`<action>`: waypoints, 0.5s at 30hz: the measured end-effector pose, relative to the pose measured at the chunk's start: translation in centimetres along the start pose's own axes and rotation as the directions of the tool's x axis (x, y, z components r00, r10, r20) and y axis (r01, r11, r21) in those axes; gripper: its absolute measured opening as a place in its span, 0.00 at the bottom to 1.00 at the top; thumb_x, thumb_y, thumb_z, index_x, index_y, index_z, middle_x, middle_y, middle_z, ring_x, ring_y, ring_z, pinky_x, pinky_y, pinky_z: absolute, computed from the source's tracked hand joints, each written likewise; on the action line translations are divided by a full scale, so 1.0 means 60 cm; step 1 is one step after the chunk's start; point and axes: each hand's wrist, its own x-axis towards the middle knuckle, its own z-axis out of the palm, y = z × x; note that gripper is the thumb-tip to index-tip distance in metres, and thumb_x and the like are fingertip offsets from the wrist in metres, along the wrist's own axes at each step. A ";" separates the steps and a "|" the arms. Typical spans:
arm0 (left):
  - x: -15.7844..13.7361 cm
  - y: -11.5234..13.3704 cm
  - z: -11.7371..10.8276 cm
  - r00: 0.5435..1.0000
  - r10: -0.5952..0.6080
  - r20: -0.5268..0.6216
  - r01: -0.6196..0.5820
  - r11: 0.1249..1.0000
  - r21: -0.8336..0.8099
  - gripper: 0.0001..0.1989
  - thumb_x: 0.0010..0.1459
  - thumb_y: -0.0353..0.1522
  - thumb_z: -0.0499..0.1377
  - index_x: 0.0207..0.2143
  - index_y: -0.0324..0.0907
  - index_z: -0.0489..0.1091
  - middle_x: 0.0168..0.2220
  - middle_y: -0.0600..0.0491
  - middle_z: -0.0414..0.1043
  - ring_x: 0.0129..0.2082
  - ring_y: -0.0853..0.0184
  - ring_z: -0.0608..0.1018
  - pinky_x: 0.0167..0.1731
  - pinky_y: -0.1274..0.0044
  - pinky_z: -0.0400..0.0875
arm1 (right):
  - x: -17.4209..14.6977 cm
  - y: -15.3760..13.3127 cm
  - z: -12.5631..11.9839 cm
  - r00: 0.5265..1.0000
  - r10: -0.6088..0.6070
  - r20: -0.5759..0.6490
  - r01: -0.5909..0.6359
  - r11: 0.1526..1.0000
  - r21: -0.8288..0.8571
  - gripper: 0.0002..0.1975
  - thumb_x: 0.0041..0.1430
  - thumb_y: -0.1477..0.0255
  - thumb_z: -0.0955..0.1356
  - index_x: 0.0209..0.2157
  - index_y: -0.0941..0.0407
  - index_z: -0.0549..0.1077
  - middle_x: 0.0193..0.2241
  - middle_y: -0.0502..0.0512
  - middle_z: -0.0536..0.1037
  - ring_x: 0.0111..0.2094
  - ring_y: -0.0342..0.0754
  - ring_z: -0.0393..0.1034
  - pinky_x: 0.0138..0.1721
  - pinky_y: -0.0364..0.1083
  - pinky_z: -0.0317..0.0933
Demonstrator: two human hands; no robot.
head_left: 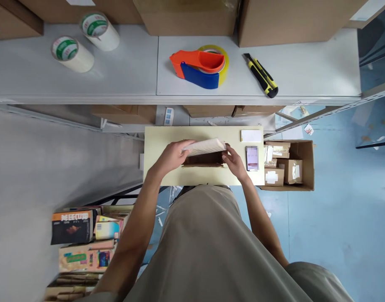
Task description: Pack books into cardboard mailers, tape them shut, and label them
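open box partly hidden under white bundle, phone screen too small to read, upper cartons cut off

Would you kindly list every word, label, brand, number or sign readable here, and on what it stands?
No text can be quoted reliably.
Dark book: white characters, too blurred.
Two tape rolls: green labels, print too small.
Phone: screen text too small.
Shelf edge: handwritten mark, illegible.
Small cardboard boxes: white labels unreadable.
Pale ribbed item in the left hand: no legible text.
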 end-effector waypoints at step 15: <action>0.084 -0.099 0.102 0.975 -0.067 0.210 -0.005 0.945 0.326 0.24 0.53 0.27 0.66 0.52 0.50 0.85 0.51 0.44 0.86 0.58 0.39 0.83 0.65 0.55 0.71 | 0.009 0.013 -0.014 0.999 -0.035 -0.031 0.034 0.999 -0.035 0.39 0.58 0.48 0.75 0.64 0.55 0.75 0.68 0.69 0.74 0.64 0.64 0.76 0.67 0.64 0.70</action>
